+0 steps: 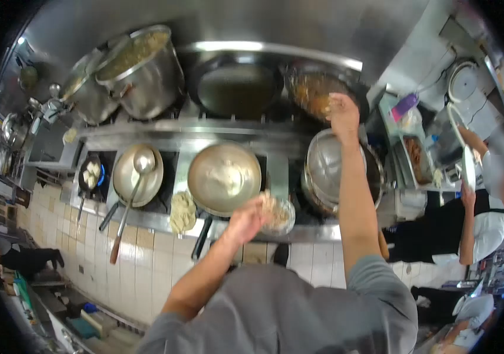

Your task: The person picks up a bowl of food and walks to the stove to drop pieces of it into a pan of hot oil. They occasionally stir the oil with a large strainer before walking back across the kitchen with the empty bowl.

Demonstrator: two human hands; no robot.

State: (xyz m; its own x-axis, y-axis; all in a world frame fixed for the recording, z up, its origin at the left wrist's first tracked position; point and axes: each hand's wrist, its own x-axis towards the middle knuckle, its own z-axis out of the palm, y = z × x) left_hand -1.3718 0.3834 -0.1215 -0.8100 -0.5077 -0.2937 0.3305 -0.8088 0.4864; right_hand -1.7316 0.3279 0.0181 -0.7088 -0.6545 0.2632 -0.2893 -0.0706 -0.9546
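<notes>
At the lower middle, my left hand (248,220) grips the rim of a small clear bowl (285,221) with pale, crumbly food in it. The bowl is just right of a wide steel pan (224,177) with a light, shiny patch on its base. My right hand (344,112) is stretched forward over the right edge of a dark wok (305,88) at the back, which holds orange-brown food. Its fingers are bent together; anything between them is too small to name. Below my right forearm a strainer (327,162) rests on a large pot.
Two tall pots (152,88) stand back left, beside a dark wok (234,88). At the left are a pan (123,189) with a ladle (144,160), a small pan (90,174) over flame, and a crumpled cloth (182,212). A person (488,218) holds a plate (469,168) at right.
</notes>
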